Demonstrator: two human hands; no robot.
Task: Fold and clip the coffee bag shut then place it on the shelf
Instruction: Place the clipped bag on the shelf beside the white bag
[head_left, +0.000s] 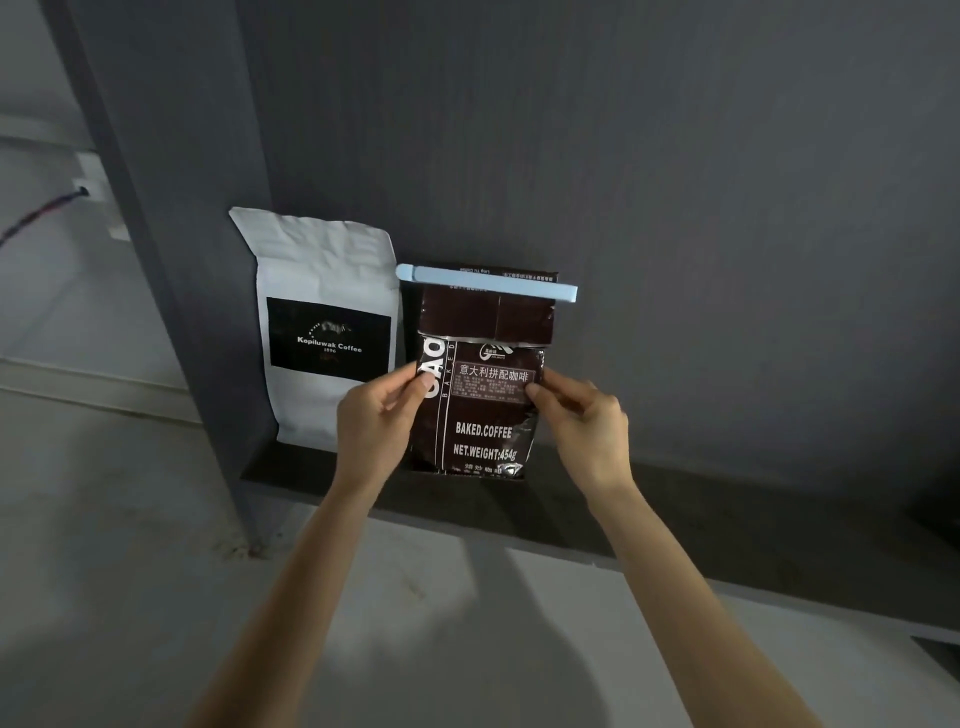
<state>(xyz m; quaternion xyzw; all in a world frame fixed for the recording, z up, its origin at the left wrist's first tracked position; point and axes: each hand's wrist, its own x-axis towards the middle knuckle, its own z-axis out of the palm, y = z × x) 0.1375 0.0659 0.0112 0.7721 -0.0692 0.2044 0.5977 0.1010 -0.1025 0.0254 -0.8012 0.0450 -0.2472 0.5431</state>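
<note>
Item 1, far left: white wall socket (89, 179) with a dark cable (39, 213) plugged in, outside the dark grey upright panel (156, 260). Item 2: white coffee bag (324, 322), black label reading "Kopiluwak Coffee", standing upright on the shelf (701, 499) against the dark back wall. Item 3: left hand (376, 415), fingers (415, 382) pinched closed on the left edge of the brown bag at about mid-height, thumb in front. Item 4: brown coffee bag (483, 410), printed "BAKED.COFFEE" and "NET.WEIGHT:454g", upright on the shelf just right of the white bag, nearly touching it; its top is folded down and held by a pale blue clip (485, 283) running across the full width, slightly tilted, the right end overhanging the bag's edge. The bag sits between the two hands. Item 5: right hand (584, 415), fingers (540, 389) closed on the bag's right edge, level with the left hand's grip. Item 6: pale counter (156, 597) below the shelf, both forearms reaching over it.
</note>
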